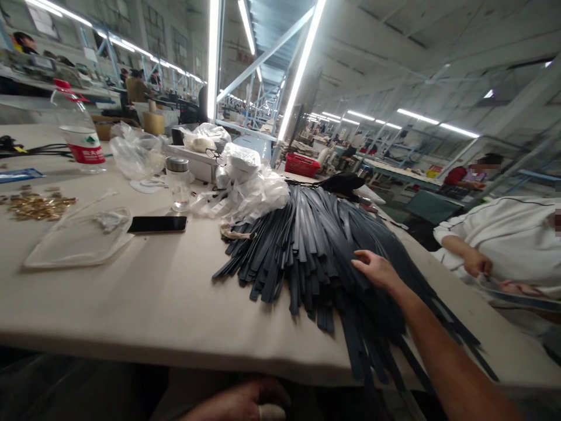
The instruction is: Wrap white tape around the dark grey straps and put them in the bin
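A large pile of dark grey flat straps [302,245] fans across the table, several ends hanging over the front edge. On the right part of this pile lies my right hand [377,269], its thumb and fingers somewhat apart, touching the straps with nothing gripped. My left hand [249,403] is low, below the table's front edge. A pale cover [270,411] shows on one of its digits. The other fingers are blurred and in shadow, so whether it holds anything is unclear.
Left on the table [175,304] are small gold metal pieces [39,204], a clear plastic bag [83,240], a phone [158,224], a glass jar [178,184] and a bottle [81,131]. Crumpled white plastic [252,184] borders the straps. A person in white [512,240] sits at right.
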A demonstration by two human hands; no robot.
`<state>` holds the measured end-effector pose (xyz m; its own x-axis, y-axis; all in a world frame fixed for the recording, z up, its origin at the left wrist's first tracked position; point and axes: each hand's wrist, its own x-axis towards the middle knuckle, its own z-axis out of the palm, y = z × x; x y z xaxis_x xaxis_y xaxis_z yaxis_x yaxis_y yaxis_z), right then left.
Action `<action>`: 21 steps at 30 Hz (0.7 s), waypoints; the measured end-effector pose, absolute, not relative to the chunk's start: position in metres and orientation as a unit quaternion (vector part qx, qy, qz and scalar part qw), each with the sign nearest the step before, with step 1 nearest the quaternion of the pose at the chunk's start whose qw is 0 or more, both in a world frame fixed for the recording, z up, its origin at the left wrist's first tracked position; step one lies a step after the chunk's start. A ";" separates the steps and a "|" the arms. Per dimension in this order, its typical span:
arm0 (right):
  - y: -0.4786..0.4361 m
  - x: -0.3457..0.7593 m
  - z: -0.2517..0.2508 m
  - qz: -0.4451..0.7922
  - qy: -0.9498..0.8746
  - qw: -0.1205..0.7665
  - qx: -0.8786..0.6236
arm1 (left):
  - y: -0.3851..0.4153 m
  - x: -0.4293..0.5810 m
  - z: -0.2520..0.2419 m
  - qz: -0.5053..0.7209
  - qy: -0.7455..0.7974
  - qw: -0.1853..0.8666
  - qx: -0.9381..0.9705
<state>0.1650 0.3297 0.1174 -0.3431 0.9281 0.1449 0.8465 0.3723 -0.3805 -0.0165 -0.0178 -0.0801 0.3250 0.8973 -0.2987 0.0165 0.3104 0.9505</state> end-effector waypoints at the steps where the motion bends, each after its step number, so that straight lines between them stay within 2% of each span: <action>1: 0.325 0.173 0.109 0.111 -0.808 0.173 -0.552 | -0.018 -0.016 -0.082 0.333 0.473 0.656 0.485; 7: 0.326 0.182 0.081 0.152 -0.788 0.202 -0.561 | -0.018 -0.015 -0.082 0.316 0.469 0.662 0.493; 15: 0.358 0.162 0.070 0.402 -0.688 0.217 -0.564 | -0.021 -0.023 -0.063 0.318 0.484 0.657 0.482; 21: 0.367 0.152 0.072 0.521 -0.616 0.241 -0.539 | -0.023 -0.024 -0.054 0.311 0.491 0.657 0.481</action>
<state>0.1516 0.3671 0.0718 -0.3023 0.9160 -0.2639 0.4134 -0.1235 -0.9021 -0.0239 -0.0232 -0.0540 0.3249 0.8804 -0.3454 0.0629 0.3443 0.9368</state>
